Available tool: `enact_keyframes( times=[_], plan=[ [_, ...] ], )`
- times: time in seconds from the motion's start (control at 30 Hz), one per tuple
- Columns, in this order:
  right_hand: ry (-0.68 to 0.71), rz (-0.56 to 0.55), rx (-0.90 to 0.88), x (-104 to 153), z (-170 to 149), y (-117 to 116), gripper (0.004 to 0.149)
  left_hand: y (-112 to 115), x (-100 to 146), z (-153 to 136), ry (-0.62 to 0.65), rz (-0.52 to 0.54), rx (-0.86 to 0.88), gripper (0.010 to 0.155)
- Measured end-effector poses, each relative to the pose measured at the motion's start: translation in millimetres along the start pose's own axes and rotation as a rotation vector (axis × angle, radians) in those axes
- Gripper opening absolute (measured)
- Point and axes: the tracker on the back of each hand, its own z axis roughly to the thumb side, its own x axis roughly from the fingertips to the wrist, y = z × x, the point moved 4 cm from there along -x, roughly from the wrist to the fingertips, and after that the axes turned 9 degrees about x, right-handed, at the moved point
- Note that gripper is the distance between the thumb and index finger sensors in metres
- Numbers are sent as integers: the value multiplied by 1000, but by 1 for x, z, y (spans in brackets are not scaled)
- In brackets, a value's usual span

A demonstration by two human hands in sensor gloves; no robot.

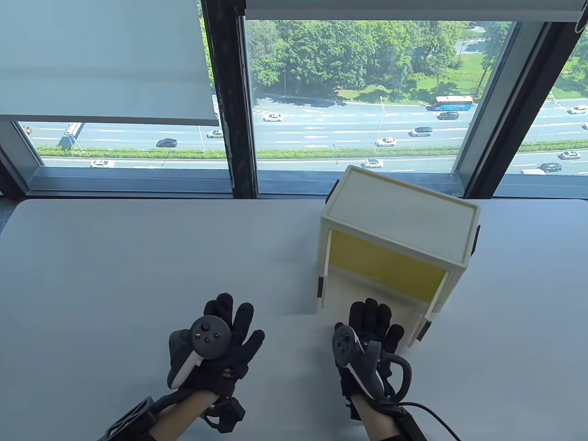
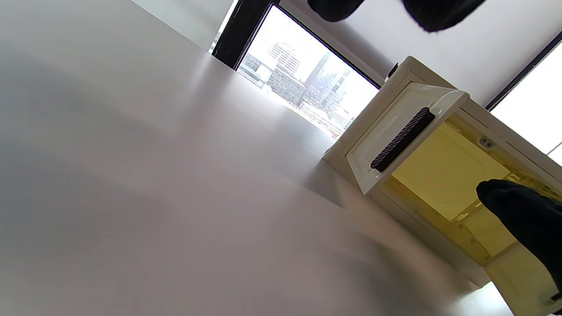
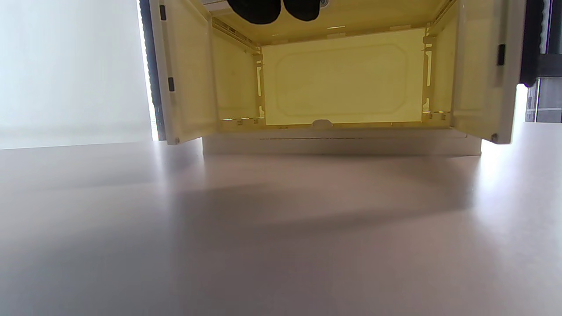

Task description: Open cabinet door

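Two black-gloved hands reaching in from below, palms down, trackers strapped on top. Left hand (image 1: 216,342) with fingers spread, holding nothing. Right hand (image 1: 367,340) flat, fingers extended forward, likewise holding nothing.

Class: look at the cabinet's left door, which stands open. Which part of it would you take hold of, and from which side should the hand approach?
Take the dark ribbed handle on the left door. It is a long raised bar on the door's outer face, so fingers can probably wrap across it. That face looks toward the open table, so the left hand should come in from the cabinet's left.
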Motion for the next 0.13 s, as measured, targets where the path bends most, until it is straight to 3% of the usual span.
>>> enact_keyframes(
  times=[0.13],
  plan=[
    [-1, 4, -9, 0, 0, -1, 64, 0, 0, 0, -2, -1, -1, 69]
  ],
)
